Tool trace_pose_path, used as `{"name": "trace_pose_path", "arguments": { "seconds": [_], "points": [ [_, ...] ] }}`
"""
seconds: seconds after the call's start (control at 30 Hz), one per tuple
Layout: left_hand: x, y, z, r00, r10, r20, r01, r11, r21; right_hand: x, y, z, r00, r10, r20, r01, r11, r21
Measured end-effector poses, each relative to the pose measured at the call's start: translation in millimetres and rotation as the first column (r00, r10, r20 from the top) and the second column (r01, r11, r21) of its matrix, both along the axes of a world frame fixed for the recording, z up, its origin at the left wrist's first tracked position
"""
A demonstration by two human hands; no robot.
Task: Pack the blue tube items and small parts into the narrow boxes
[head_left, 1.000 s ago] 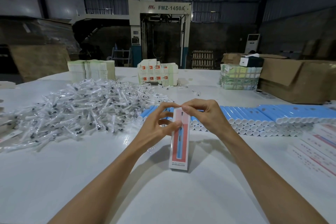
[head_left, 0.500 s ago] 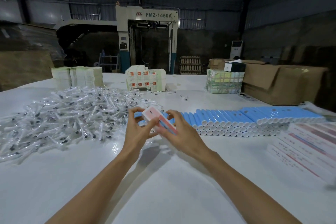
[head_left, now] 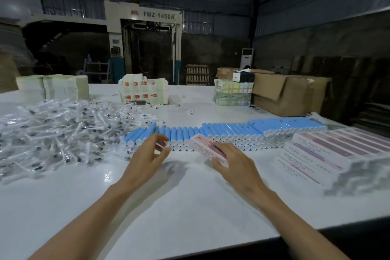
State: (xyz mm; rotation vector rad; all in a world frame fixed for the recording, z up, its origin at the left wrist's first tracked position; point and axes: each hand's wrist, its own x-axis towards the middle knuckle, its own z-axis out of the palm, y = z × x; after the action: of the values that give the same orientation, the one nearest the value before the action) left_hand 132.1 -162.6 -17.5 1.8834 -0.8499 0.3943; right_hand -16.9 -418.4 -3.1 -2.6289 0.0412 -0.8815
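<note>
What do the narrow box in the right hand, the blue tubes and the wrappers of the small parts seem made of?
The narrow box, in the right hand, looks like matte printed cardboard: flat faces, sharp edges. The blue tubes seem smooth plastic with white ends, though coated card is possible. The wrappers look like clear glossy plastic film: they glint and crinkle.

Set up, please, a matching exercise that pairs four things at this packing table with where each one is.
Things:
1. narrow box
2. blue tubes
3. small parts
4. cardboard carton

Places:
A. heaped on the left of the table
B. gripped in the right hand
C. at the far right, beyond the other items
D. laid in a row across the middle

Pairs: 1-B, 2-D, 3-A, 4-C
</note>
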Motion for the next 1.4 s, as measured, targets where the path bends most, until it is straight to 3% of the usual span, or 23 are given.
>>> {"name": "trace_pose_path", "arguments": {
  "seconds": [0.1,0.33,0.47,0.83,1.03,1.2,1.4],
  "points": [
    [-2.4,1.6,-3.9,0.985,-0.004,0.175,-0.019,0.991,0.131,-28.0,-42.8,7.8,0.991,-0.135,0.015,0.134,0.991,0.025],
    [1.0,-0.6,-0.8,0.974,0.005,0.227,-0.040,0.988,0.151,-84.4,-148.6,40.7,0.901,-0.431,0.045,0.432,0.902,-0.015],
    [3.5,1.1,-2.5,0.971,0.008,0.238,-0.046,0.986,0.157,-99.8,-179.6,56.0,0.835,-0.551,-0.014,0.550,0.834,-0.045],
    [9.3,5.5,-3.7,0.971,0.023,0.236,-0.068,0.981,0.183,-110.5,-166.0,54.8,0.789,-0.614,0.001,0.601,0.772,-0.208],
    [5.1,9.0,-0.8,0.968,0.006,0.251,-0.059,0.978,0.201,-103.4,-170.0,45.5,0.700,-0.715,0.006,0.647,0.630,-0.430],
    [4.1,10.3,1.2,0.964,0.011,0.265,-0.068,0.976,0.206,-102.2,-177.5,38.2,0.668,-0.742,0.048,0.693,0.598,-0.403],
    [0.3,6.6,2.7,0.957,-0.005,0.290,-0.064,0.971,0.228,-106.1,-177.4,37.4,0.700,-0.714,0.015,0.668,0.647,-0.366]
  ]
}}
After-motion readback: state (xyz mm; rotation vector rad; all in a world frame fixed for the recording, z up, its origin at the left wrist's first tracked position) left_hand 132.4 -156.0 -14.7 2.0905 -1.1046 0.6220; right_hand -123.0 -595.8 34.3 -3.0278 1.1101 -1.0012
